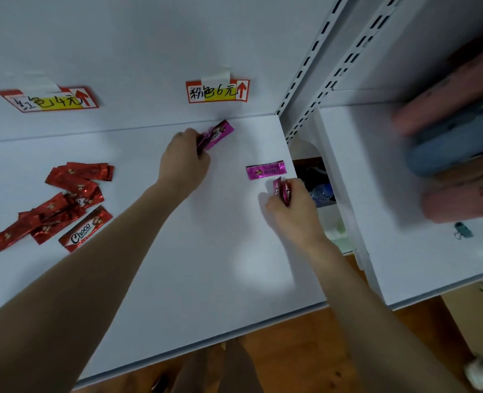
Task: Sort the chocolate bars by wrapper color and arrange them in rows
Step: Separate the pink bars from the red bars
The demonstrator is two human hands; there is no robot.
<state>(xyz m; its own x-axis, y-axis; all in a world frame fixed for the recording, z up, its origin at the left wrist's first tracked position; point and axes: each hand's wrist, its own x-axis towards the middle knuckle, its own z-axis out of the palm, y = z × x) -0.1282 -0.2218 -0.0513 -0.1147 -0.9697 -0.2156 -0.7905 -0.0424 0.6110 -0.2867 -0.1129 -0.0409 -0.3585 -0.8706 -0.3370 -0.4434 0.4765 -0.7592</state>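
1 loose pink bar [265,170] | left hand [185,163], right hand [294,211] each hold others

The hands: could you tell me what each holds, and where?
Left hand: far pink bars, by their left ends; right hand: near pink bars, by their lower ends.

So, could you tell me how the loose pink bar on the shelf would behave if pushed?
The loose pink bar lies flat, so it should slide, not roll. Its glossy foil wrapper looks slippery on the smooth white shelf. It seems small and probably light.
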